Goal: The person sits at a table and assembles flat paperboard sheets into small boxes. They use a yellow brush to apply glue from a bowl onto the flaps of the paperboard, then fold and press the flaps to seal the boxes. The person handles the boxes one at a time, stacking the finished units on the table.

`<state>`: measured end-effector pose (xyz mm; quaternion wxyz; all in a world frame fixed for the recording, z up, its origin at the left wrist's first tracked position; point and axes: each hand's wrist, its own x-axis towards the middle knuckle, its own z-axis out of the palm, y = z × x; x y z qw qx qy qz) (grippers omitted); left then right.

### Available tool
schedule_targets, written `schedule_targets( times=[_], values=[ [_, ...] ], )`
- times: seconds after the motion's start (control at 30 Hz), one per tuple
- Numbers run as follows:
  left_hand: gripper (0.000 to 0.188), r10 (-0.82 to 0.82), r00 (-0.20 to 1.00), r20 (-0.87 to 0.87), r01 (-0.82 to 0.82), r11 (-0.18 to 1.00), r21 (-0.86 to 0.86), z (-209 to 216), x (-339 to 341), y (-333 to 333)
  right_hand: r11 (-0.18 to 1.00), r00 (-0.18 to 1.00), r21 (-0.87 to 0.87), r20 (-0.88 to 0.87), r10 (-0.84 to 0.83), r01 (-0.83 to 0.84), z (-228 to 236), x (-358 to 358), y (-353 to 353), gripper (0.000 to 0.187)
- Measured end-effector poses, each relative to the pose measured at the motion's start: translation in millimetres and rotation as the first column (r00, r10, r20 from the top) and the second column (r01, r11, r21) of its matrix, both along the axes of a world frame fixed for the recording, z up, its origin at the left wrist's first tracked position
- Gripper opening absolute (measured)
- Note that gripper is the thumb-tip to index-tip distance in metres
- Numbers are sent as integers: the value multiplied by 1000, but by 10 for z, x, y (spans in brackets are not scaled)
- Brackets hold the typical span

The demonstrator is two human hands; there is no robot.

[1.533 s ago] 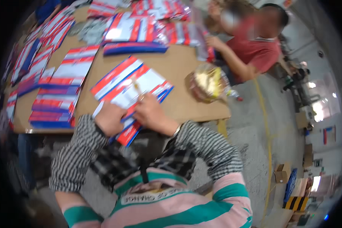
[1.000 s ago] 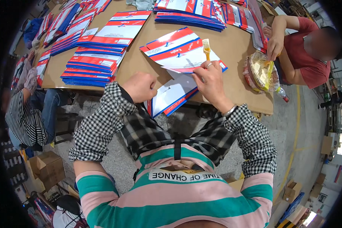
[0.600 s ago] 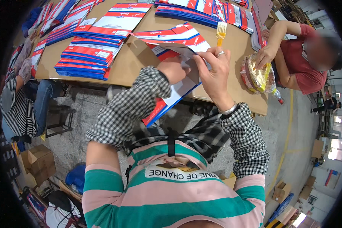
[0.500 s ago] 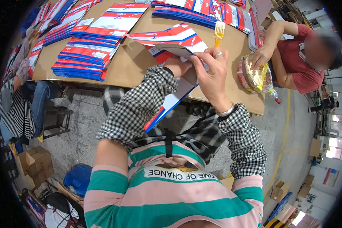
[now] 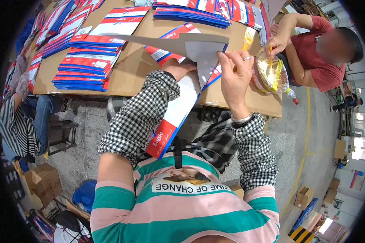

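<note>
right hand (image 5: 236,75) pinches the raised blue-edged flap (image 5: 205,50) of a red, white and blue printed cardboard sheet (image 5: 178,107), with a yellow-handled flat brush with pale bristles (image 5: 248,37) held in the same grip. left hand (image 5: 176,69) reaches beneath the flap, fingertips hidden; whether they grip cannot be told. the sheet lies across the near edge of the brown-topped table (image 5: 129,77), one red corner overhanging. left of it, by that edge, sits a layered red, white and blue stack (image 5: 87,60); near the table's right edge, a round plastic-wrapped tub (image 5: 259,83) of pale paste.
</note>
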<state>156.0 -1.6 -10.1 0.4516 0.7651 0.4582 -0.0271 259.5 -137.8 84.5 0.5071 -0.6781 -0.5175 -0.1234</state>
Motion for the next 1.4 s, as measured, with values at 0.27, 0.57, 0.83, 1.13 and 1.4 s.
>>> schedule_targets(
  times=[0.27,0.57,0.83,1.13,1.4],
  values=[
    [76,-74,985,159,43,980,193,-693,-26,174,988,989,-38,-18,147,-148,-116,-237,-48,14],
    [67,-111,992,-61,123,964,237,-373,-291,290,962,967,-100,-6,253,-253,-92,-250,-188,40],
    [59,-139,977,-164,180,946,271,-323,-313,387,965,965,12,35,260,-260,-56,-186,-360,33],
    [50,-142,943,-300,245,907,343,-159,-369,522,994,993,14,28,112,-112,-188,118,-405,11],
    [42,-166,824,-542,415,828,378,-39,-151,761,977,989,-157,8,-148,147,-772,312,-485,26]
  ],
)
